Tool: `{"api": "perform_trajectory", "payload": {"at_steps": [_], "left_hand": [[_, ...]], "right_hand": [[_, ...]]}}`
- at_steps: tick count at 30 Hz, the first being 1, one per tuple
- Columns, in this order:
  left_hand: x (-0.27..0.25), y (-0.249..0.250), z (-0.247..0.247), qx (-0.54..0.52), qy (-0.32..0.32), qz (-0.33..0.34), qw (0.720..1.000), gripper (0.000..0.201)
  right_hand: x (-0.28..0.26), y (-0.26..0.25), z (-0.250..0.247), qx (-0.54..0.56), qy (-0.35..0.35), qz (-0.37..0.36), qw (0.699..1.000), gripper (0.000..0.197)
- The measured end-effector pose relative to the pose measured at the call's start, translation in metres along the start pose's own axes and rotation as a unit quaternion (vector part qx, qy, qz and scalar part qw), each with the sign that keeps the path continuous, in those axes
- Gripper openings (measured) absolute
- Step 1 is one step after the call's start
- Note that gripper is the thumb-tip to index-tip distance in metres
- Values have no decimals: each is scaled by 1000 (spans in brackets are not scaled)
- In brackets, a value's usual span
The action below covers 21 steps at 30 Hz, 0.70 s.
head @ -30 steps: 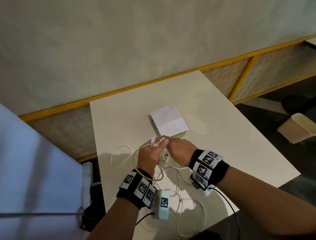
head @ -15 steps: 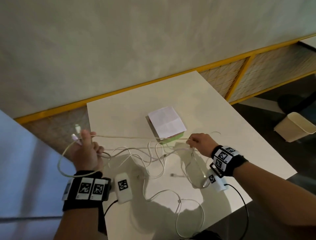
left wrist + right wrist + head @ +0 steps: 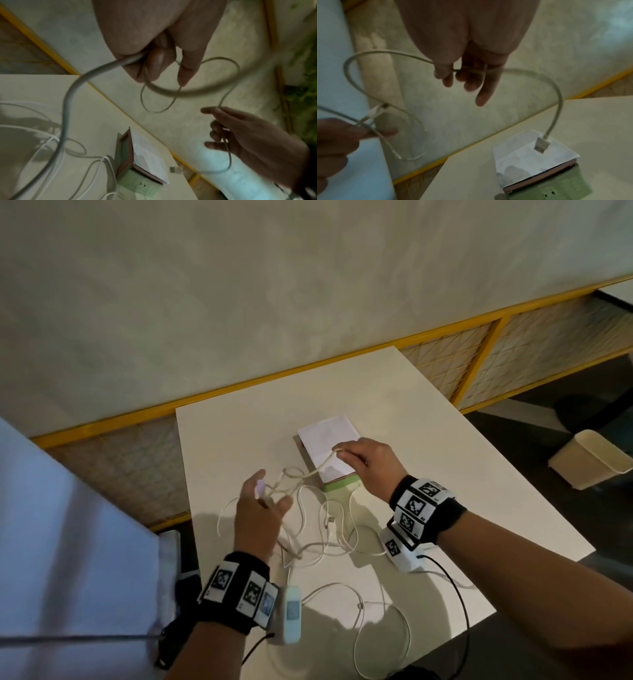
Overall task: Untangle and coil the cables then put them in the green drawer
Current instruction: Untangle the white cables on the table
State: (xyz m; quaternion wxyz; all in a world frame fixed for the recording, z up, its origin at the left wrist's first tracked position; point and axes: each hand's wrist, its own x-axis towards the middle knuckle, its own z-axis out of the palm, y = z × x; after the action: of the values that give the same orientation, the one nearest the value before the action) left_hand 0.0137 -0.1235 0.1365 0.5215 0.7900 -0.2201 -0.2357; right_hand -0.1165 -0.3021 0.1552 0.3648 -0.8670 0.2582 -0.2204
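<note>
Left hand (image 3: 258,510) and right hand (image 3: 364,462) both pinch one cable (image 3: 317,470). Risk: loops at six o'clock snag, tightening tangle.

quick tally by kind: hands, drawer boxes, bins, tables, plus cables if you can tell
hands: 2 (left hand, right hand, each holding cable)
green drawer box: 1
bin: 1
table: 1
white cables: tangled, count unclear
total: 5, cables aside

head view high above table (image 3: 445,440), wrist views close, sharing cable (image 3: 171,93)
</note>
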Motion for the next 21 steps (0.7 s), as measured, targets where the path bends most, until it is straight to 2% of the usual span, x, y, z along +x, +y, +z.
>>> {"api": "perform_trajectory", "payload": {"at_steps": [3,5,9,11,12,14,16,18,19,21], "left_hand": [[-7,8,5,41,-43,53,997,47],[-6,7,2,62,-39,64,995,41],[8,-10,-14,25,59,6,998,12],[13,-19,-28,11,100,-10,995,28],[15,-23,-38,-23,111,-16,993,27],[15,-25,-57,-151,124,-37,980,24],[14,-28,-74,-252,111,-39,961,41],[6,-29,-85,-279,70,-28,957,58],[0,-33,-88,-278,48,-31,959,59],[-17,-39,-92,-215,22,-41,975,38]], "right_hand": [[-1,2,5,-60,-24,1,998,25],[-6,6,8,-93,-42,7,995,29],[-17,29,3,-162,-120,66,977,34],[-25,53,-7,-199,-147,110,963,34],[-31,68,-15,-222,-158,139,952,34],[-47,96,-32,-278,-194,202,919,34],[-65,119,-47,-315,-227,247,888,34],[-81,135,-56,-301,-238,272,882,30],[-88,141,-58,-285,-234,281,886,27],[-97,147,-60,-233,-192,299,905,22]]}}
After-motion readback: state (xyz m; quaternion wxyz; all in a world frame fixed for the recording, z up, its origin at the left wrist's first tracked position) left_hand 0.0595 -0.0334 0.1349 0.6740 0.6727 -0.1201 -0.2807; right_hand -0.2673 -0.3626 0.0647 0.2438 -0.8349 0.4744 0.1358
